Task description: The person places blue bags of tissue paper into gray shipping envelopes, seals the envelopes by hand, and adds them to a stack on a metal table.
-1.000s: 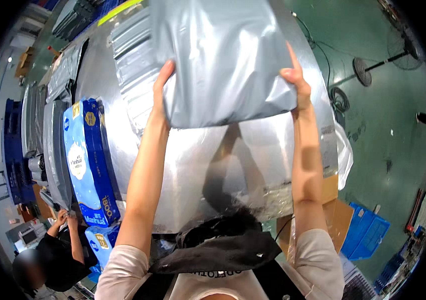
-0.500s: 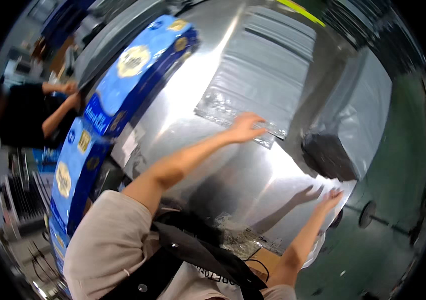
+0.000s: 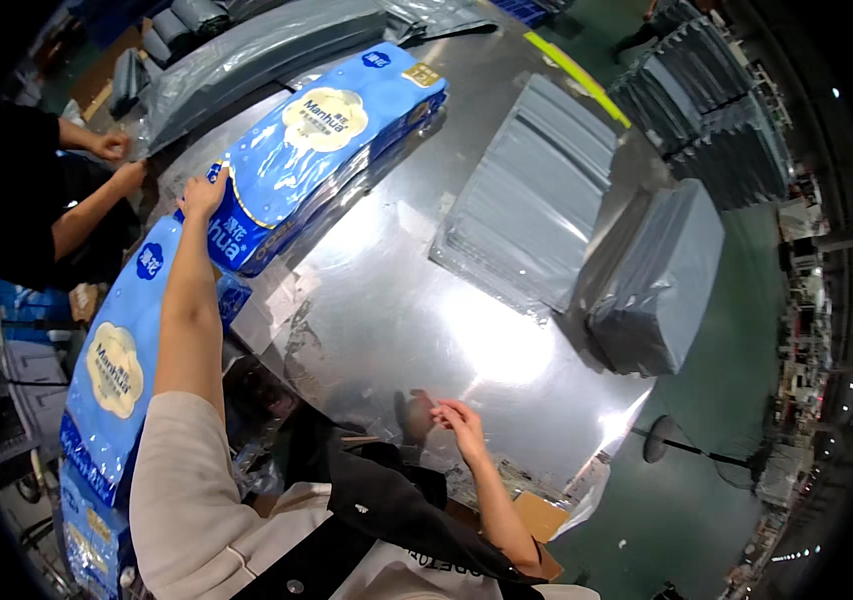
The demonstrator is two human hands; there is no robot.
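A long, plastic-wrapped blue package [image 3: 276, 185] lies at the left of the metal table, pale blue on top with a cream emblem. My left hand [image 3: 204, 195] is on its near left corner, fingers curled over the edge. A second blue package [image 3: 141, 330] stands close behind my left forearm, nearer to me. Over the table's near part hangs my right hand [image 3: 459, 418], holding nothing, its fingers loosely bent and apart. A stack of flat grey plastic bags [image 3: 536, 190] lies beyond it on the table.
At the table's right edge stands a thick grey stack of bags [image 3: 656, 280]. More grey wrapped bundles [image 3: 266, 70] lie at the far left, where another person's hands [image 3: 121, 165] work. Yellow tape [image 3: 576, 78] marks the far edge. A thin stand [image 3: 691, 445] is on the floor at right.
My left hand has gone from the near edge of the grey bags to the blue package at left. My right hand has moved left from the table's right edge. The view has shifted.
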